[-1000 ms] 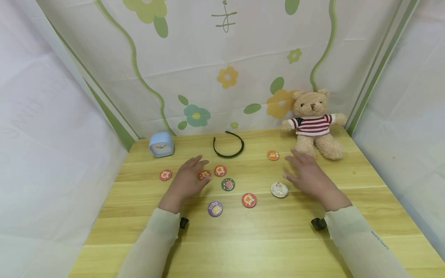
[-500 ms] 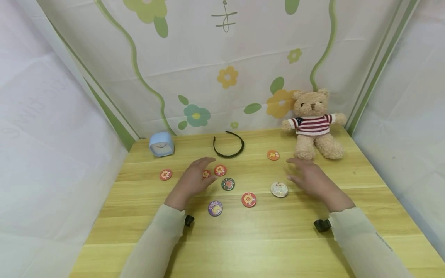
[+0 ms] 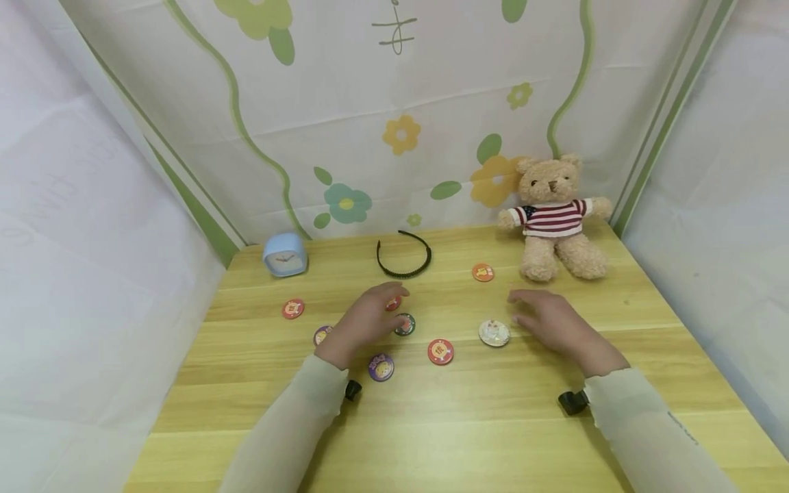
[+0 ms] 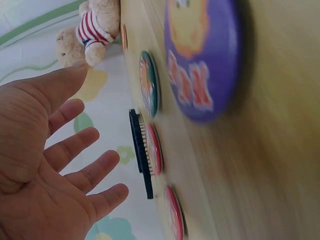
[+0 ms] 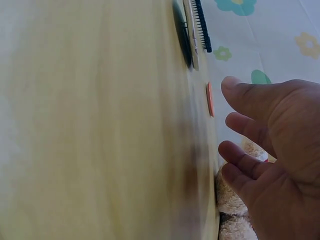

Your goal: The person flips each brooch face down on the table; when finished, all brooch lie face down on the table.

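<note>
My left hand hovers over the round badges left of centre, fingers loosely spread and holding nothing. Partly covered by it are a red badge and a dark green badge. A purple badge peeks out beside the left wrist; another purple badge lies below it and looms large in the left wrist view. My right hand, relaxed and holding nothing, is just right of the whitish badge. Between the hands lies a red badge, with an orange badge farther back.
A blue alarm clock stands at the back left of the wooden table. Behind the badges lies a black headband. A teddy bear in a striped top sits at the back right. One more red badge lies at left.
My left hand has moved right over the badges, uncovering a purple badge near its wrist and covering a red star badge. The right hand has drawn back slightly, then stayed nearly still.
</note>
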Demonstrator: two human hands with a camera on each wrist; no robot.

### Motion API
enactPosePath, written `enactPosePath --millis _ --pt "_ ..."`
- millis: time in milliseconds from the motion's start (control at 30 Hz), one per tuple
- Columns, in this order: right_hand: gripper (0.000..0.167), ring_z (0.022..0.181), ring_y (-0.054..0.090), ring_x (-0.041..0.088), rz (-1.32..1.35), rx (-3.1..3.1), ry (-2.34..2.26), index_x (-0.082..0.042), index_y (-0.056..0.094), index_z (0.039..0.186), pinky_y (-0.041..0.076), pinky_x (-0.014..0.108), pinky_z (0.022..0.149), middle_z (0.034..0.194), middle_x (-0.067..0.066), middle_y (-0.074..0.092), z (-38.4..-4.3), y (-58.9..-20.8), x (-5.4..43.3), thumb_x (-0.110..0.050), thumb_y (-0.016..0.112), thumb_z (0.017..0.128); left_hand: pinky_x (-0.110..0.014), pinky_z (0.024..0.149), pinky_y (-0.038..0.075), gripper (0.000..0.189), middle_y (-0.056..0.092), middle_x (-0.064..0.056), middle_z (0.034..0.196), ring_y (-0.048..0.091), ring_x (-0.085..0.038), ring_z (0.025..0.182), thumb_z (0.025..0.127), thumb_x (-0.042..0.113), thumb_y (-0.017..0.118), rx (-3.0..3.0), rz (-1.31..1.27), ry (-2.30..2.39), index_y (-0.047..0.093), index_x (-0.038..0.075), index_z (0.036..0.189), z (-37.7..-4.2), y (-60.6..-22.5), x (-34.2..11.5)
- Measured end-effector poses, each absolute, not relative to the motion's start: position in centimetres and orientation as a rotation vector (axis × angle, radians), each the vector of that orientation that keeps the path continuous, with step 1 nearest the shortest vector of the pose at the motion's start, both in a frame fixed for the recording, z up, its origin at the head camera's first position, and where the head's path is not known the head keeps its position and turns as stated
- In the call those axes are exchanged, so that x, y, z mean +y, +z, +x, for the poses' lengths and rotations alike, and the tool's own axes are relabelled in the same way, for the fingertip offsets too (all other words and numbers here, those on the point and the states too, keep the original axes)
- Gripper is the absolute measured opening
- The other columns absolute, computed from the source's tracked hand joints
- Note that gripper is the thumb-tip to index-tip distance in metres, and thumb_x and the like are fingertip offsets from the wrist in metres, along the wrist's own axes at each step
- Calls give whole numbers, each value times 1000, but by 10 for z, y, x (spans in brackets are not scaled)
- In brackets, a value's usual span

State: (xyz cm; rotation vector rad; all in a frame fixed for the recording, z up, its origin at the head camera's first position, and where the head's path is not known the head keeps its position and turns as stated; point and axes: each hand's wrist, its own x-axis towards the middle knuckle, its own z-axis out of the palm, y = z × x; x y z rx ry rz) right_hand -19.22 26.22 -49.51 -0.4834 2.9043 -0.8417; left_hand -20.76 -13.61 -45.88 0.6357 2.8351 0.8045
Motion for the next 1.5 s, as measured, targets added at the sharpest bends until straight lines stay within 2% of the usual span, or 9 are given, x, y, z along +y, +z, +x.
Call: enactPosePath --millis 167,500,900,1167,1500 --pt "44 147 54 48 -471 2875 -885 -8 66 148 40 68 121 156 21 62 -190 -500 262 -20 71 107 -48 121 49 48 55 -8 163 58 -33 146 101 24 82 2823 708 811 67 14 145 -208 -459 -127" --pt "38 146 56 44 -458 2835 -925 -14 72 141 44 66 120 152 15 67 -186 -499 262 -20 75 104 -47 121 49 45 61 -8 156 59 -30 145 101 24 81 2740 790 864 68 12 143 -206 -463 -103" --pt "32 145 57 45 -491 2819 -943 -17 77 130 42 66 120 147 12 71 -184 -504 263 -21 82 99 -40 128 41 39 63 -5 157 54 -24 152 103 22 78 2711 880 791 71 16 140 -203 -468 -71" --pt "33 141 59 44 -488 2825 -967 -18 77 128 43 66 119 141 14 72 -183 -507 261 -19 86 96 -38 120 49 45 64 -2 153 60 -21 142 101 25 81 2680 799 724 67 19 143 -202 -470 -52" --pt "31 141 57 44 -478 2818 -936 -23 77 124 43 68 117 140 13 72 -181 -508 259 -24 88 94 -36 121 48 47 66 -4 149 61 -24 140 101 25 81 2686 868 595 65 18 144 -200 -473 -29"
